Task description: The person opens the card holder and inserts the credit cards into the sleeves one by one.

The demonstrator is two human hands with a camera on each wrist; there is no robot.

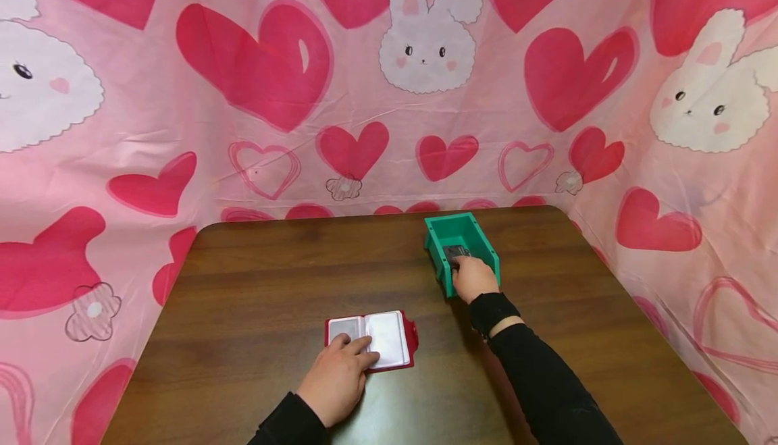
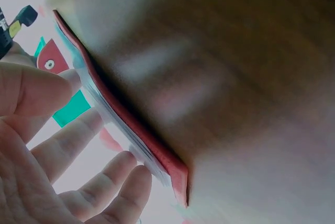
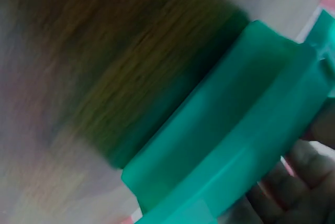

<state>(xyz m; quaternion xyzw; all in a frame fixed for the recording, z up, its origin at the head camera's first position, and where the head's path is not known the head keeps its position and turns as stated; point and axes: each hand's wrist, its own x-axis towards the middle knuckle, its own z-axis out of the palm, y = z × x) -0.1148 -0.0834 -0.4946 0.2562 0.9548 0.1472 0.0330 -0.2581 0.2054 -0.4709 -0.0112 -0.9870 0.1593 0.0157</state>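
A red card holder [image 1: 408,332] lies unfolded on the table, its clear plastic sleeves [image 1: 387,340] facing up. My left hand [image 1: 335,379] rests on its left page and lower middle, fingers spread. In the left wrist view the fingertips [image 2: 137,174] touch the stacked sleeves along the edge of the red cover [image 2: 141,143]. My right hand [image 1: 474,279] reaches over the near end of a green plastic bin [image 1: 433,249]. Its fingers pinch a dark, flat card [image 1: 454,252] inside. The bin's wall [image 3: 220,119] hides part of that hand in the right wrist view.
The brown wooden table [image 1: 255,283] carries the bin at its back right and the card holder near the front middle. A pink cloth [image 1: 365,100] with hearts and rabbits hangs behind and at both sides. A black band [image 1: 494,312] circles my right wrist.
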